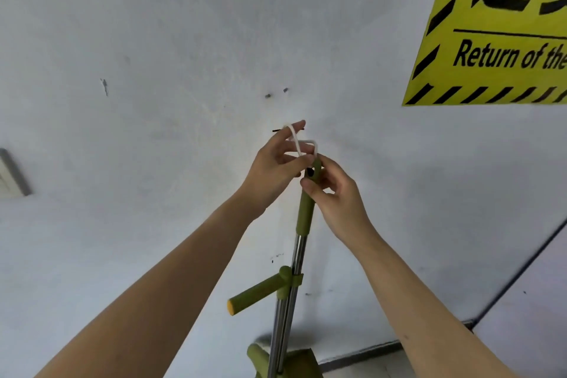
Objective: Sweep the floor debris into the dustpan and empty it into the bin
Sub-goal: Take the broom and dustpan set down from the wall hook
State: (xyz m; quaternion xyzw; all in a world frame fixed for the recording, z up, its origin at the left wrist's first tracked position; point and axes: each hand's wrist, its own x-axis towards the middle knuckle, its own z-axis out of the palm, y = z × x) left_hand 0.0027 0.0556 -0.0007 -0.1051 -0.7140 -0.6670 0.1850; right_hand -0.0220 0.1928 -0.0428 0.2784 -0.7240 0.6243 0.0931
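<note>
Left hand (276, 163): fingers hooked through the white loop (299, 144).
Right hand (336, 196): pinching the green handle (306, 209).
Dustpan (294, 362): cut off below.

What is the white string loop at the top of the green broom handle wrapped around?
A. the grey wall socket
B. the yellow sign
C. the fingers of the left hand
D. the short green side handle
C: the white string loop runs over the fingers of the left hand, just above the green broom handle.

Two hands (276, 163) (337, 193), two green handles (306, 209) (257, 294), one yellow sign (497, 40).
</note>
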